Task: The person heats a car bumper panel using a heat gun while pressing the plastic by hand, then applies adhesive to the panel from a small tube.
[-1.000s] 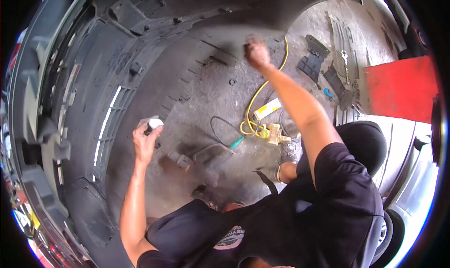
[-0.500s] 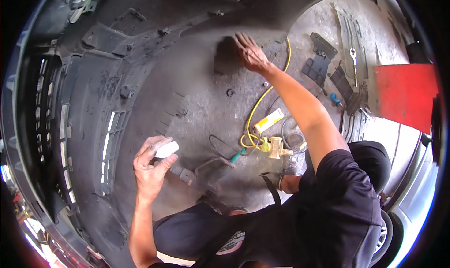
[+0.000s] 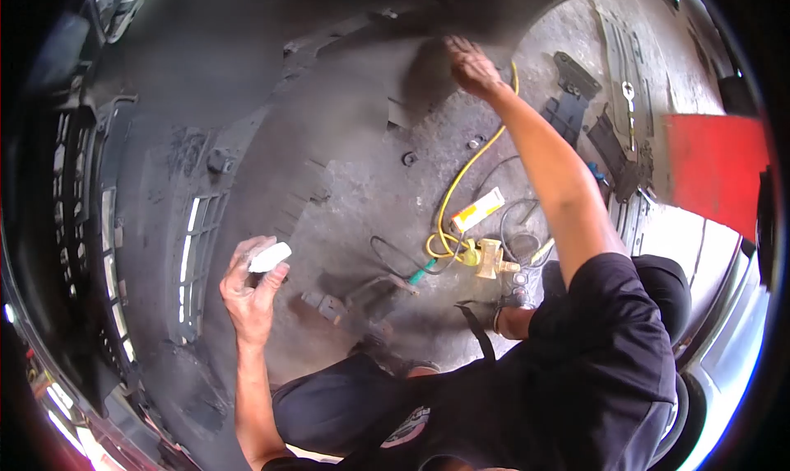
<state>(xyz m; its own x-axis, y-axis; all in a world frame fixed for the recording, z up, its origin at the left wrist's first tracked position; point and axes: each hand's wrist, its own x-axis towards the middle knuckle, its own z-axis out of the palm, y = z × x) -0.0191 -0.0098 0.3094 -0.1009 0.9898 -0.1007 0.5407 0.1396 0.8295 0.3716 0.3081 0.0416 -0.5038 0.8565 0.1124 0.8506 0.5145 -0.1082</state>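
A small white block (image 3: pixel 270 258) is pinched between the thumb and fingers of my left hand (image 3: pixel 251 294), at the left beside a large black plastic panel (image 3: pixel 197 76). My right hand (image 3: pixel 476 66) is stretched out at the top centre with its fingers extended. It lies near the lower edge of the dark panel, and nothing shows in it. Whether its fingers touch the surface cannot be made out. Haze or blur softens the panel's surface between the hands.
A yellow hose (image 3: pixel 451 187), a white and yellow box (image 3: pixel 477 210) and a brass-coloured fitting (image 3: pixel 490 258) lie on the concrete floor. Black brackets (image 3: pixel 613 146) and a wrench (image 3: pixel 629 95) are at the right, near a red panel (image 3: pixel 714 173).
My right hand swept left, then back right and slightly up, and its fingers now show more clearly. My left hand dropped, then rose slightly, still with the white block.
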